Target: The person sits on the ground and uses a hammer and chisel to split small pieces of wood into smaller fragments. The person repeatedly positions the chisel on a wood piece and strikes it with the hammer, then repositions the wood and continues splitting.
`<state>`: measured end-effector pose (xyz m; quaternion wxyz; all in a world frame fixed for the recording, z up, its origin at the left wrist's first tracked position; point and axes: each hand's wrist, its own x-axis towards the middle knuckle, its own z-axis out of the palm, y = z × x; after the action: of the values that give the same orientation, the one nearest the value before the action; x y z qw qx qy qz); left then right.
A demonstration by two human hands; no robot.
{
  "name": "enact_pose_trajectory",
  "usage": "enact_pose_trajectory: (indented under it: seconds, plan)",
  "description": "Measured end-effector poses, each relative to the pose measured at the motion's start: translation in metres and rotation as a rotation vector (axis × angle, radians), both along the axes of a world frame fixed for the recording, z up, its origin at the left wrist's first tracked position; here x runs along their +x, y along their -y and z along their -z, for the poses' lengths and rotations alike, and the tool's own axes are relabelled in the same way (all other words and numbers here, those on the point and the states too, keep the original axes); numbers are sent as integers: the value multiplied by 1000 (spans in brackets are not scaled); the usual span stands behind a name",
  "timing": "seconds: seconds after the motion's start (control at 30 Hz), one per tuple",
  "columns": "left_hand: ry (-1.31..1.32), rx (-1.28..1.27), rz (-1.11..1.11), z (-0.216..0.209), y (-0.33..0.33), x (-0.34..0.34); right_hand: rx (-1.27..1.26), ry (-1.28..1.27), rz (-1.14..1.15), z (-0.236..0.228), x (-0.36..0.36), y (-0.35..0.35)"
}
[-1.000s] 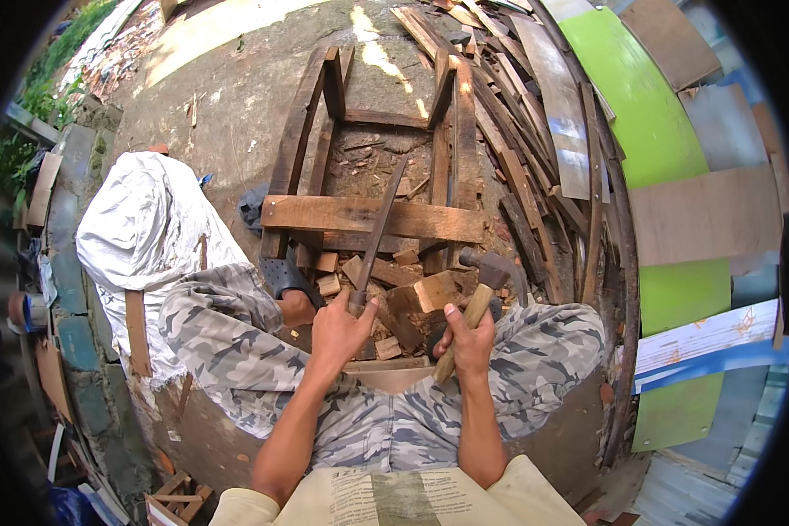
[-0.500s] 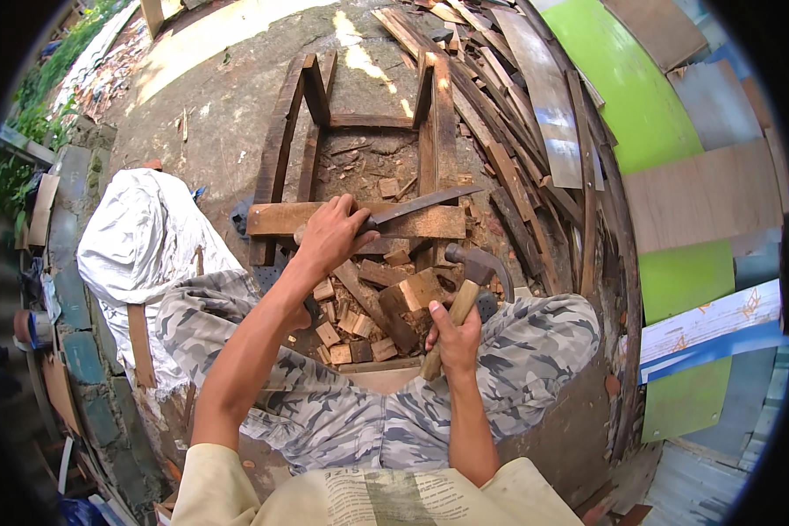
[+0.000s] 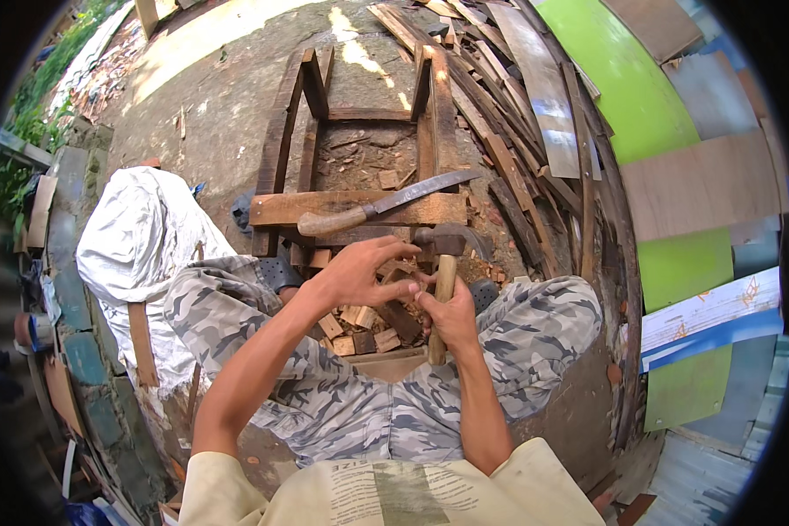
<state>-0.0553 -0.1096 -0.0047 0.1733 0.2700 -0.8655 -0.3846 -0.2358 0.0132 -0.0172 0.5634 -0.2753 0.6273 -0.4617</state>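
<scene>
My right hand [image 3: 454, 317] is wrapped round the wooden handle of a claw hammer [image 3: 445, 276], held upright with its dark head at the top. My left hand [image 3: 358, 273] is beside it, fingers apart and curved toward the right hand; I see nothing held in it. Beyond both hands, a long knife [image 3: 422, 193] with a wooden handle rests on a board [image 3: 276, 209] laid across a wooden frame [image 3: 277, 145]. Small cut wood blocks [image 3: 364, 342] lie between my legs, partly hidden by my hands.
A pile of wood strips [image 3: 508, 158] stretches along the right, beside green and brown panels [image 3: 649, 88]. At the left a white cloth [image 3: 140, 228] lies near a block wall [image 3: 88, 351]. Wood chips litter the ground inside the frame.
My left hand has let go of the knife, which now lies on the board, and has come down toward my right hand. The hammer has been raised and stands more upright.
</scene>
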Motion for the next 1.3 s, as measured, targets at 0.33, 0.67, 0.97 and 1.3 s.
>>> enact_pose_trajectory:
  seconds: [0.33, 0.67, 0.97, 1.3]
  plan:
    - [133, -237, 110, 11, -18, 26, 225, -331, -269, -22, -19, 16]
    - [-85, -286, -597, -31, -43, 42, 161, -845, -447, -40, -42, 4]
    - [-110, 12, -890, -11, -51, 45, -94, -1024, -154, -32, -43, 61]
    - [-139, 166, -889, 4, -48, 47, -62, -1189, -97, 34, -37, 55]
